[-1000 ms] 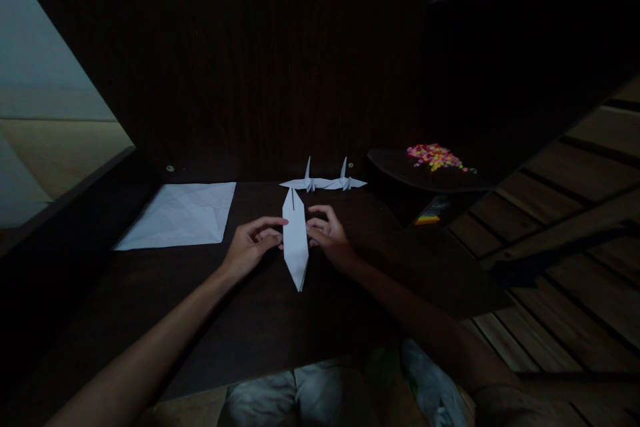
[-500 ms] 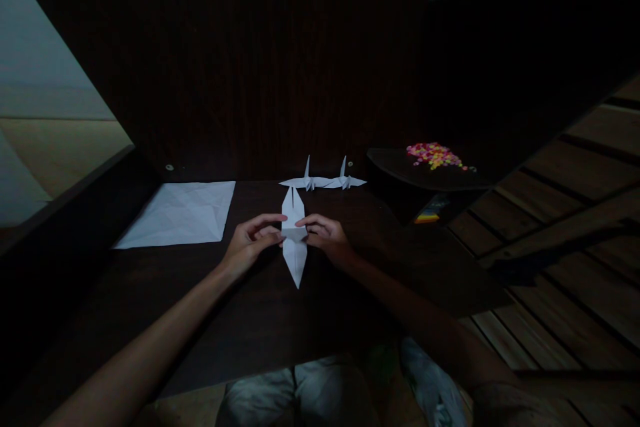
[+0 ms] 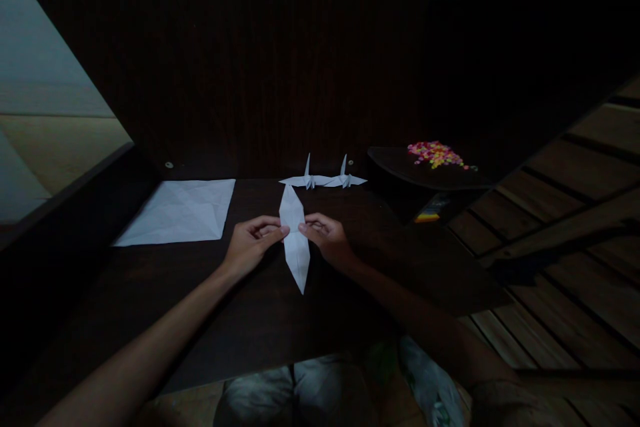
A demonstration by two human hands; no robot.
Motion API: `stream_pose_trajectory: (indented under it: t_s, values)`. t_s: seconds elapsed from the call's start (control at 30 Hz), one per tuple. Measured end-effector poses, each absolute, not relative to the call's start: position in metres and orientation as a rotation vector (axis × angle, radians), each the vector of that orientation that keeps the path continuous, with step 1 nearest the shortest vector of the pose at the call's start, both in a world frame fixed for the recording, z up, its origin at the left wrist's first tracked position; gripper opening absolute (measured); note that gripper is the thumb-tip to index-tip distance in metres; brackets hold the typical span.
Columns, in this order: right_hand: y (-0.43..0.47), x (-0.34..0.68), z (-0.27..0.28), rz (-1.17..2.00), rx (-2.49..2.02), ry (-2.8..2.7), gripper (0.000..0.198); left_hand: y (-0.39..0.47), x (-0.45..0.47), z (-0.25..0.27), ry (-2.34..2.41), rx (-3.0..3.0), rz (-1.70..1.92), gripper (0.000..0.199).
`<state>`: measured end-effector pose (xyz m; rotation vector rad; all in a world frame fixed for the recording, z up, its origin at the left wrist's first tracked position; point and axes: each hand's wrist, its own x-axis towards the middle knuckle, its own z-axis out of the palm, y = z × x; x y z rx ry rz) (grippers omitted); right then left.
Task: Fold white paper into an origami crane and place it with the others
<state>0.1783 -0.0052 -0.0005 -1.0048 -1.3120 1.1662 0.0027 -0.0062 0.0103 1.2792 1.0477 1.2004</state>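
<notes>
Paper (image 3: pixel 294 248) right in front of you in the head view, white, folded long and narrow with a point at each end, and you have it from both sides at once! Your left hand (image 3: pixel 251 241) is clamped on its left edge, thumb laid on the upper face, fingers curled in at the side. Your right hand (image 3: pixel 326 238) matches it on the opposite edge, thumb on top too, so the two thumbs sit just apart across the middle of the strip. Some fingertips are hidden by the paper, so their exact hold cannot be told. One point aims back toward you, the other reaches away over the dark desk (image 3: pixel 260 327), and whether the piece rests on the wood or hangs just above it, you cannot tell from here. Near that far point, two white folded figures stand side by side: the left figure (image 3: pixel 300 181) and the right figure (image 3: pixel 346 181), each with a thin spike upright, their inner tips meeting. Over to your left lies a creased white sheet (image 3: pixel 175 213), flat, well apart from your hands. And on your right, a heap of small bright pieces (image 3: pixel 436 155) sits on the curved shelf (image 3: pixel 393 165)
</notes>
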Motion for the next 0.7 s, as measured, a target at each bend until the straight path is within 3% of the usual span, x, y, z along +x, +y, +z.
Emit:
stream_pose_trajectory:
  t_s: [0.23, 0.47, 0.7]
  values:
    - [-0.005, 0.176, -0.009, 1.164, -0.907, -1.276, 0.027, -0.007, 0.003, 0.007, 0.932, 1.305, 1.29, 0.034]
    - [-0.009, 0.178, -0.007, 1.107, -0.93, -1.411, 0.016, -0.011, 0.004, 0.011, 0.974, 1.537, 1.201, 0.028]
    - [-0.006, 0.178, -0.011, 1.064, -0.926, -1.387, 0.022, -0.014, 0.004, 0.017, 0.972, 1.643, 1.209, 0.023]
